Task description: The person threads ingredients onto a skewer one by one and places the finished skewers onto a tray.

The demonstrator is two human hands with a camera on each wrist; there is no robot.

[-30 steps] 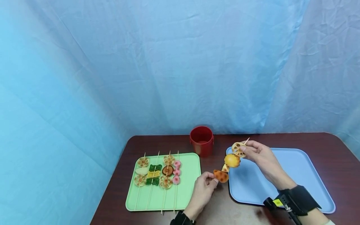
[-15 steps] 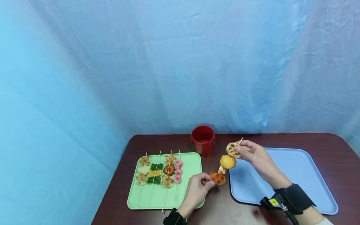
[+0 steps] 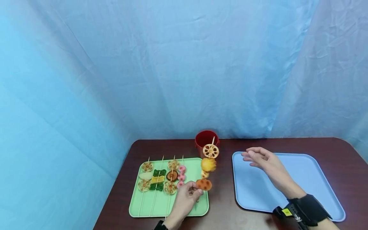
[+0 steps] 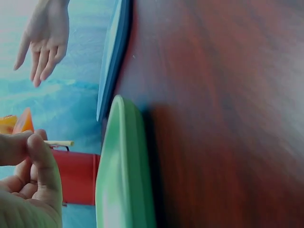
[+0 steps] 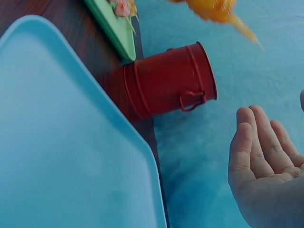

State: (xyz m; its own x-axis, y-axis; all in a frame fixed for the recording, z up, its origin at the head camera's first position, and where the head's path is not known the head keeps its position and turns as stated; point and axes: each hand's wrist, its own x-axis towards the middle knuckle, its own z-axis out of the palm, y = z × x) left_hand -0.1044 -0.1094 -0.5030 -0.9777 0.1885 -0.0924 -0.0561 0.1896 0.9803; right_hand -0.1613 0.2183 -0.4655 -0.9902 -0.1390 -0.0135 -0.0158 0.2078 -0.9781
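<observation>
In the head view my left hand [image 3: 184, 201] pinches the lower end of a food skewer [image 3: 208, 165], just below a brown-spotted orange piece. Above that piece sit a small pale chunk, a ruffled yellow piece and a lotus root slice, with the pointed tip on top. The skewer is held above the right edge of the green tray [image 3: 192, 209], partly in front of the red bucket [image 3: 203, 136]. The left wrist view shows thumb and fingers together by the stick [image 4: 61, 143]. My right hand [image 3: 265, 164], fingers extended, hovers over the blue tray [image 3: 287, 191] and holds nothing.
Several skewers [image 3: 157, 179] lie side by side on the green tray, carrying lotus root slices, green and yellow pieces, a mushroom-like slice and pink rings. Their sticks point toward the near edge. Blue cloth [image 3: 184, 80] hangs behind the dark wooden table [image 3: 221, 201].
My right hand has let go of the skewer's upper end and its fingers have straightened. My left hand has carried the skewer leftward to the green tray, and the skewer now stands more upright.
</observation>
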